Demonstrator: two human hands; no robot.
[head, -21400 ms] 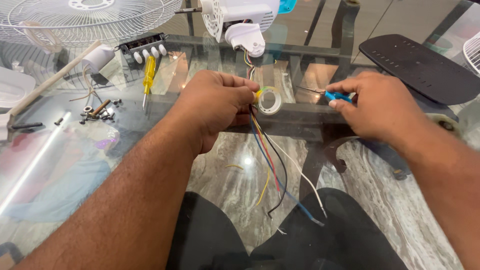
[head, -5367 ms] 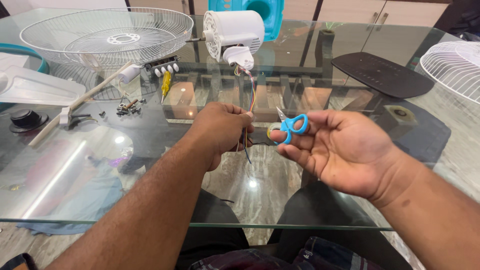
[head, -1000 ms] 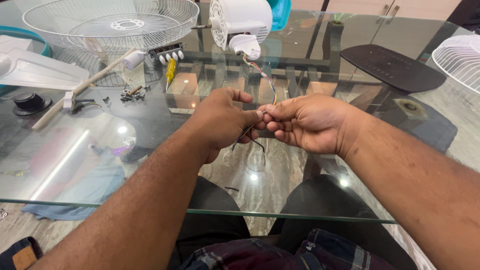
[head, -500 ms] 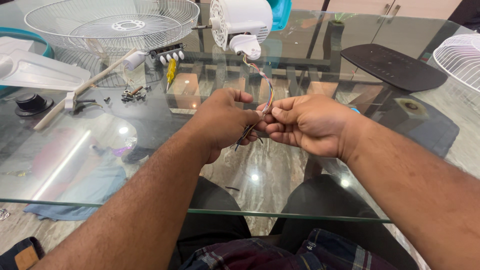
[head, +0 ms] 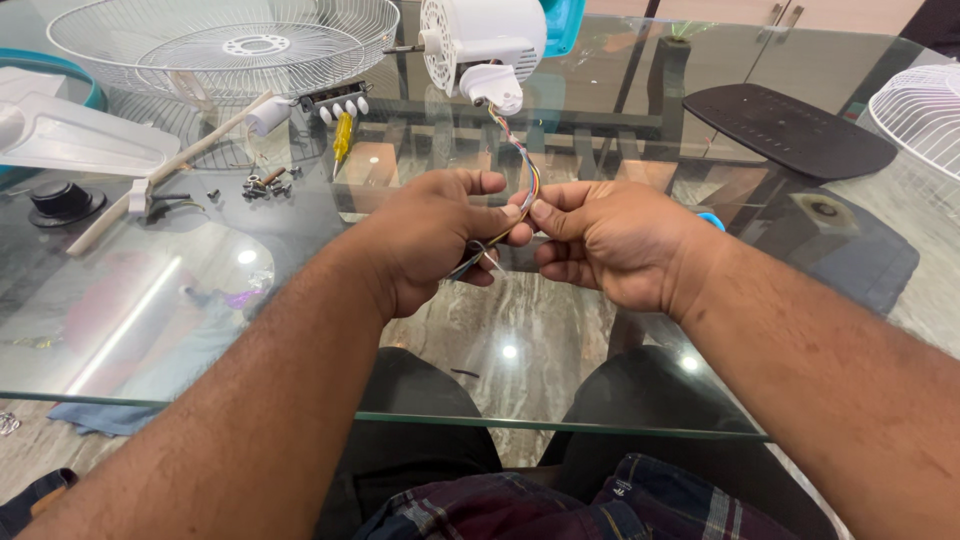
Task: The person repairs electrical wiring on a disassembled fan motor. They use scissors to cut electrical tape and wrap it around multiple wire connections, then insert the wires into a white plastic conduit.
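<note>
A bundle of coloured wires (head: 522, 160) runs down from the white fan motor (head: 482, 40) at the back of the glass table. My left hand (head: 430, 235) and my right hand (head: 605, 240) meet over the middle of the table, knuckles almost touching. Both pinch the lower end of the wires between thumb and fingers. A bit of blue, the scissors handle (head: 712, 219), peeks out behind my right hand.
A white wire fan guard (head: 225, 45) lies at the back left, another guard (head: 920, 105) at the right edge. A black fan base (head: 790, 130) lies at the back right. A yellow screwdriver (head: 342, 140), loose screws (head: 265, 185), a white stand part (head: 80, 140) and a black cap (head: 62, 200) sit at the left.
Over the last second my hands stayed together on the wires and shifted only slightly. Earlier my right hand held the blue scissors open in its palm.
</note>
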